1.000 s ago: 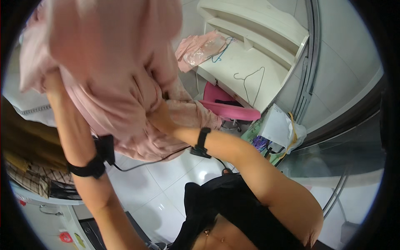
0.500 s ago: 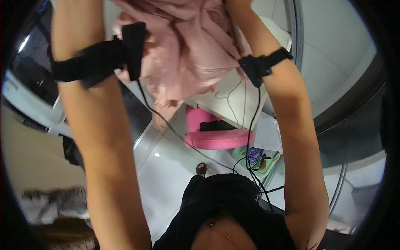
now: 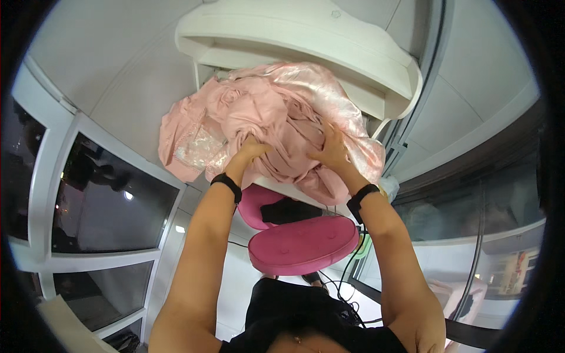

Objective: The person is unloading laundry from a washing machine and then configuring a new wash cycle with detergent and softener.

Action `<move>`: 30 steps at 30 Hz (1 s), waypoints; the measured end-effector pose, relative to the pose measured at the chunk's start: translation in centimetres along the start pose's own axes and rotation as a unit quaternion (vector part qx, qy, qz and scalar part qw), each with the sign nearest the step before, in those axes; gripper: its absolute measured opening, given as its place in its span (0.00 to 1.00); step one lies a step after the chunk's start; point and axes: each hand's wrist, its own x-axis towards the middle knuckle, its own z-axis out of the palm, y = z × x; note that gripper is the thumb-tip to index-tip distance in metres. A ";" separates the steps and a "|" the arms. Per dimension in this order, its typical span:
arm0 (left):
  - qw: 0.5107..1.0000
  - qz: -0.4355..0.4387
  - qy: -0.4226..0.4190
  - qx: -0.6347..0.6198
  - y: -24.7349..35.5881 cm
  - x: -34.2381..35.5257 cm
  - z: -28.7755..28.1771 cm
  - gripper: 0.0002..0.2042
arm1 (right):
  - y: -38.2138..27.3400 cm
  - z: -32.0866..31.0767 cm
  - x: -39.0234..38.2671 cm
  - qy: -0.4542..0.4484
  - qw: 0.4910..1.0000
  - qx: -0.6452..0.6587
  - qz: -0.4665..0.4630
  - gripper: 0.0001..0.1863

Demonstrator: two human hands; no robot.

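A dusty-pink cloth (image 3: pixel 259 115) lies bunched up on a white desk, its folds heaped between my two hands. My left hand (image 3: pixel 252 150) grips the near left side of the heap, its fingers partly sunk in the folds. Across from it, my right hand (image 3: pixel 333 147) holds the right side, thumb toward the middle and fingers curved over the fabric. Behind and to the right spreads a shiny pale-pink patterned fabric (image 3: pixel 359 132). At the left, a pink piece with lacy trim (image 3: pixel 182 135) hangs out over the desk's side.
The desk's white raised shelf (image 3: pixel 294 35) stands behind the cloth. A pink cushioned chair (image 3: pixel 303 244) with a black item (image 3: pixel 291 210) on it sits at the near side. Dark window panes (image 3: pixel 112 194) are on the left. Black cables (image 3: pixel 341 288) hang near my right arm.
The pink cloth, earlier held up high with my hands out of view, now rests on the desk. Both hands have come into view on it, and the shelf shows.
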 end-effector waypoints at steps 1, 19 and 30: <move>0.998 0.043 0.032 0.037 -2.5 1.3 -0.7 0.41 | -2.5 0.7 -0.4 -0.059 0.997 -0.056 -0.007 0.59; 0.943 0.105 0.054 0.311 -3.0 3.1 1.8 0.37 | 1.2 9.2 5.2 -0.296 0.873 -0.373 0.105 0.47; 0.702 -0.021 0.706 0.093 -18.4 -0.9 -9.3 0.30 | -1.2 8.2 4.2 -0.253 0.899 -0.341 0.111 0.39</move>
